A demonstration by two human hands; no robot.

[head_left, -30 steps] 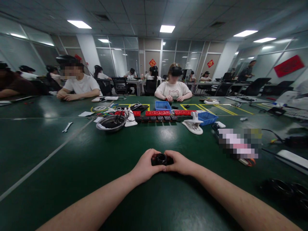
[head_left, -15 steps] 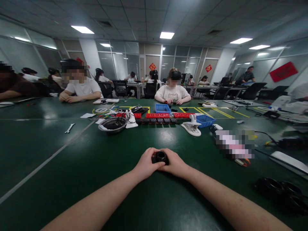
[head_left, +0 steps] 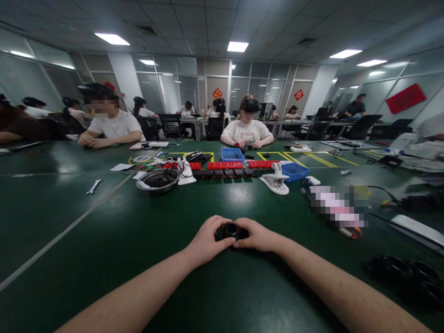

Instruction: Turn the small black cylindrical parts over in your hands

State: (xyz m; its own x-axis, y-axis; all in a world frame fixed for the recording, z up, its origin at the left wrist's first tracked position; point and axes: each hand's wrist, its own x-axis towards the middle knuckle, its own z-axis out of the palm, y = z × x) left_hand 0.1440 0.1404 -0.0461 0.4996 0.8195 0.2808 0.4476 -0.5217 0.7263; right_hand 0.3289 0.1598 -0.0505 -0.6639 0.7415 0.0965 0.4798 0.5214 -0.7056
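Observation:
A small black cylindrical part with a round opening on top stands over the green table in front of me. My left hand curls around its left side, thumb at the near edge and fingers at the far edge. From the right, my right hand grips it between thumb and fingertips, and a dark gap shows inside that grip. The two thumbs meet at the near side of the part. Its underside is hidden, so I cannot tell whether it touches the table.
At right lie several black ring-shaped parts and a white bar. Farther off are a metal bowl, a white clip base, red socket strips and blue bins. A wrench lies left. Co-workers sit opposite.
My right hand has loosened its wrap, with its palm drawn a little to the right and a wider gap beside the part. The left hand keeps its hold. My view has shifted slightly.

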